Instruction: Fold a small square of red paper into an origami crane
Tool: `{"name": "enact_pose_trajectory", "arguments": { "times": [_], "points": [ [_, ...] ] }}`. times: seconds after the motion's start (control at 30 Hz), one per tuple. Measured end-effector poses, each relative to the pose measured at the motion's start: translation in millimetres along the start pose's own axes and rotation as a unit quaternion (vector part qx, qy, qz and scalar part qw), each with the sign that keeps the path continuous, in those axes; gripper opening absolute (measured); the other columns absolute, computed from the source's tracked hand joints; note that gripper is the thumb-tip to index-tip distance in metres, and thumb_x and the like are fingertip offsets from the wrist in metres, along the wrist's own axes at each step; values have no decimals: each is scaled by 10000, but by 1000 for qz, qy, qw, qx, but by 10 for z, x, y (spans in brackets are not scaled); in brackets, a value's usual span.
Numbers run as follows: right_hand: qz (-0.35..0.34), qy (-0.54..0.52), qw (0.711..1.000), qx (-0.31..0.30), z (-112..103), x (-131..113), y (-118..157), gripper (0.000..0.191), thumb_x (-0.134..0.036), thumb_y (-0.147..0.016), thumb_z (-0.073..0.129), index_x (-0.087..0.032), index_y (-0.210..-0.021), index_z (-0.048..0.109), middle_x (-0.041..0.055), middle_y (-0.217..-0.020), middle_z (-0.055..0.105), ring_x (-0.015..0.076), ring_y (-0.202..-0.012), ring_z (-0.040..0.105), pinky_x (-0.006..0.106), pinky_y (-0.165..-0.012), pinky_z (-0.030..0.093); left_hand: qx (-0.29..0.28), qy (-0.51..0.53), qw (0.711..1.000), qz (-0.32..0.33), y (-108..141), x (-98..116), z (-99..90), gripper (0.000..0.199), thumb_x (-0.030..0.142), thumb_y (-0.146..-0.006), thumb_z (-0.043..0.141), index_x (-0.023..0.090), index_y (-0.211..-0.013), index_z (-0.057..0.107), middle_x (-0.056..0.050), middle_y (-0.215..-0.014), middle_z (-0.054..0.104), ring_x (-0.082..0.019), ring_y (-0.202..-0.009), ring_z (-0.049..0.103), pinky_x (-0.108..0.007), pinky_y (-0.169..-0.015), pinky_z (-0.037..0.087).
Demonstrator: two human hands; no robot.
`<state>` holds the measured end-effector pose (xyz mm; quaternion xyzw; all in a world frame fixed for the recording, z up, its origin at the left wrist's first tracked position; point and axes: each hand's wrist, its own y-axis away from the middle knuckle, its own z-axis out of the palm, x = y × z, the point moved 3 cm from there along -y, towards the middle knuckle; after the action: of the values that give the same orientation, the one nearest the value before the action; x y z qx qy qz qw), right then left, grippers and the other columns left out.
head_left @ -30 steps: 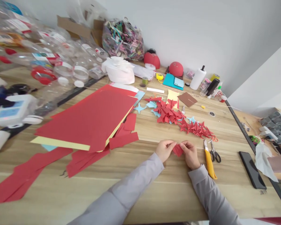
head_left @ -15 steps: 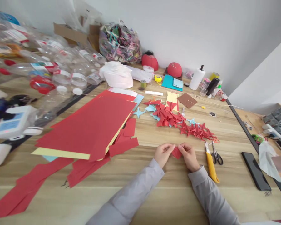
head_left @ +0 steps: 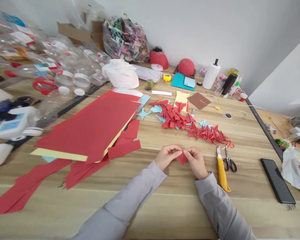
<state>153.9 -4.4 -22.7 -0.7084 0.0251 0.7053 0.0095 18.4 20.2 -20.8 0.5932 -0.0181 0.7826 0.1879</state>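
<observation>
A small red paper piece [head_left: 182, 158] is pinched between both hands over the wooden table [head_left: 165, 206]. My left hand [head_left: 166, 157] grips its left upper edge with thumb and fingers closed. My right hand [head_left: 197, 162] pinches the right upper edge, its fingertips close to the left ones. Beyond the hands lies a pile of folded red paper stars [head_left: 173, 116], with a few light blue ones [head_left: 143, 114] beside it. Large red sheets [head_left: 90, 123] and cut red strips [head_left: 123, 149] lie to the left.
Right of my right hand are a yellow cutter [head_left: 222, 173], black scissors [head_left: 230, 163] and a phone [head_left: 277, 181]. Plastic bottles [head_left: 65, 78] crowd the back left. A brown square [head_left: 199, 100] and a white bottle [head_left: 211, 76] stand or lie farther back.
The view has shifted slightly, so the hands and table items appear a little farther left and higher. Both hands still pinch the red paper, whose folded shape shows somewhat differently.
</observation>
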Motion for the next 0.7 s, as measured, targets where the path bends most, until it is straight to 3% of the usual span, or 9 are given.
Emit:
{"name": "enact_pose_trajectory", "arguments": {
  "times": [0.13, 0.33, 0.47, 0.6, 0.7],
  "points": [
    [0, 7, 1000, -21, 11, -44, 18, 255, -399, -735, 624, -161, -652, 589, -14, -582, 547, 103, -554, 465, 248, -573, 376, -5, -6, 1000, 24, 20, 56, 39, 242, 319, -561, 756, 117, -626, 639, 4, -591, 598, -78, -558, 506, -201, -569, 400],
    [68, -148, 983, -83, 67, -83, 64, 274, -417, -713, 650, -169, -634, 564, -28, -524, 523, 93, -475, 431, 241, -496, 364, -54, 125, 989, -64, 58, 20, 72, 293, 308, -502, 796, 110, -647, 634, 3, -588, 601, -84, -543, 538, -213, -559, 428],
    [92, -195, 973, -83, 85, -64, 62, 262, -403, -690, 677, -167, -637, 577, -24, -544, 532, 93, -495, 443, 238, -516, 372, -43, 126, 989, -62, 54, 34, 54, 313, 314, -489, 803, 102, -648, 636, -10, -596, 618, -94, -550, 559, -219, -563, 452],
    [58, -125, 988, -64, 78, -50, 47, 237, -365, -679, 697, -159, -641, 587, -21, -560, 543, 93, -519, 448, 233, -529, 362, 0, 105, 994, -36, 37, 38, 31, 320, 333, -496, 796, 105, -625, 613, -1, -561, 607, -93, -519, 556, -216, -532, 457],
    [51, -88, 993, -64, 69, -34, 43, 258, -378, -700, 675, -155, -621, 574, -24, -531, 532, 89, -495, 430, 231, -505, 345, -20, 120, 992, -44, 28, 29, 48, 320, 340, -517, 785, 106, -633, 602, -4, -556, 609, -103, -505, 563, -234, -524, 472]
  ]
}}
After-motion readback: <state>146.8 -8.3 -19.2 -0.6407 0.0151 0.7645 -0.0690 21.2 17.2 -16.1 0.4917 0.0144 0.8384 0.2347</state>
